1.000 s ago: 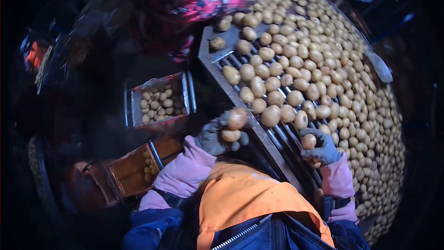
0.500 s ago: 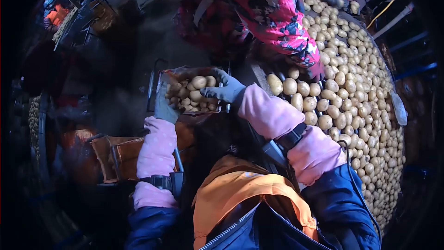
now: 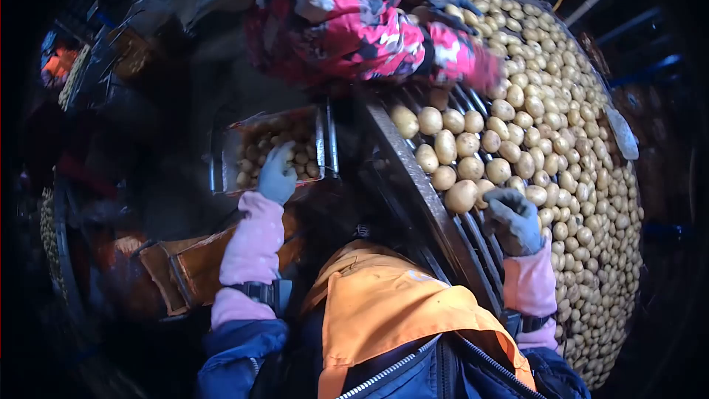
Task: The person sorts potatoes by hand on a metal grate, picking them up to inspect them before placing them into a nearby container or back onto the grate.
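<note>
My left hand, in a grey-blue glove, reaches over the near rim of a lined box of potatoes. Its fingers are stretched out and lie on the potatoes. On the right, my gloved right hand is above the roller table. The thumb and bent fingers stand apart beside a potato at the near edge of the pile; no potato shows inside the hand. Just left of it lies a larger potato.
A thick spread of potatoes covers the table's right side. Across from me, a co-worker's pink patterned sleeve reaches over the rollers, the hand blurred. Brown empty-looking bags lie at lower left. A metal edge borders the rollers.
My right hand has left the box and moved right to the potatoes on the rollers. My left hand has shifted from the box's side onto its potatoes. The view has turned slightly.
</note>
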Action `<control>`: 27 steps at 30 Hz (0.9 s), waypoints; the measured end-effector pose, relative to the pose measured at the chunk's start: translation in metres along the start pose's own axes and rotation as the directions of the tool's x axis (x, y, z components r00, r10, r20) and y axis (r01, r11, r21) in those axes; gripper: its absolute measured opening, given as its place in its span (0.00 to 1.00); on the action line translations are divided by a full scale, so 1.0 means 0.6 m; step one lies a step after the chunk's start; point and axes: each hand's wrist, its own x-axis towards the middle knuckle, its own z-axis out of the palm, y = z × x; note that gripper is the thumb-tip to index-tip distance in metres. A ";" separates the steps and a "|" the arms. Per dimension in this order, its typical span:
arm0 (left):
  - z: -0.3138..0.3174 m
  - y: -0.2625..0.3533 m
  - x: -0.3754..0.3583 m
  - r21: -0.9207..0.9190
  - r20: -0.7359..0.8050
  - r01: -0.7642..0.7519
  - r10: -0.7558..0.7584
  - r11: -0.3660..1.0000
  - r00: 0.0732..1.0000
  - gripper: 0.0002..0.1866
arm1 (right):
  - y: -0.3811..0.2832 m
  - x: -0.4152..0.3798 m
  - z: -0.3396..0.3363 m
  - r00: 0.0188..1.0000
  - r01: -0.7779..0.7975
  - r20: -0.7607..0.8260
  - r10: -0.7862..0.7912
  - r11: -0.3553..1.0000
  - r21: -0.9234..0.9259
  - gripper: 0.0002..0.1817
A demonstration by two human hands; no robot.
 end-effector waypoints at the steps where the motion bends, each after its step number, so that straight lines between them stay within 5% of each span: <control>1: 0.019 -0.008 0.019 0.134 0.233 0.015 -0.046 0.991 0.971 0.29 | 0.011 -0.024 -0.028 0.999 0.017 -0.032 -0.015 0.999 0.042 0.12; 3: 0.075 -0.058 0.060 0.395 0.620 -0.071 -0.208 0.916 0.757 0.28 | 0.030 -0.061 -0.054 0.991 0.036 -0.133 -0.028 0.998 0.060 0.14; 4: 0.085 -0.056 0.095 0.370 0.721 -0.032 -0.265 0.929 0.640 0.28 | 0.038 -0.078 -0.057 0.983 0.054 -0.181 -0.039 0.996 0.077 0.14; 6: 0.049 -0.003 0.110 0.485 0.667 -0.072 -0.315 0.872 0.675 0.23 | 0.043 -0.105 -0.054 0.967 0.062 -0.253 -0.036 0.993 0.099 0.14; 8: 0.032 -0.017 0.122 0.466 0.562 0.065 -0.352 0.882 0.749 0.18 | 0.039 -0.132 -0.061 0.960 0.056 -0.279 -0.031 0.995 0.081 0.14; 10: -0.020 -0.051 0.132 0.058 0.399 0.535 -0.511 0.843 0.762 0.14 | 0.046 -0.148 -0.072 0.953 0.053 -0.302 -0.020 0.994 0.099 0.13; 11: -0.075 -0.018 0.124 -0.289 0.358 0.739 -0.647 0.609 0.673 0.13 | 0.054 -0.150 -0.077 0.943 0.064 -0.331 -0.046 0.997 0.043 0.14; 16: -0.200 0.139 0.070 -0.762 -0.117 0.170 -0.391 0.625 0.913 0.14 | 0.062 -0.154 -0.095 0.952 0.082 -0.305 -0.026 0.981 0.173 0.13; 19: -0.158 0.081 0.066 -0.538 0.040 0.330 -0.368 0.776 0.929 0.14 | 0.063 -0.139 -0.093 0.964 0.048 -0.266 -0.010 0.990 0.135 0.14; 20: -0.159 0.078 0.073 -0.514 -0.094 0.251 -0.345 0.820 0.934 0.13 | 0.068 -0.134 -0.101 0.977 0.074 -0.206 -0.051 0.992 0.102 0.14; 23: -0.097 -0.061 0.054 -0.223 0.157 0.529 -0.505 0.819 0.849 0.09 | 0.064 -0.135 -0.099 0.981 0.057 -0.189 -0.039 0.994 0.090 0.15; 25: -0.136 -0.005 0.098 -0.610 -0.159 0.266 -0.444 0.746 0.882 0.08 | 0.058 -0.149 -0.107 0.978 0.028 -0.203 -0.044 0.996 -0.081 0.14; 27: -0.155 0.039 0.064 -0.823 -0.404 -0.060 -0.508 0.565 0.761 0.08 | 0.052 -0.166 -0.115 0.974 0.039 -0.221 -0.037 0.999 0.005 0.14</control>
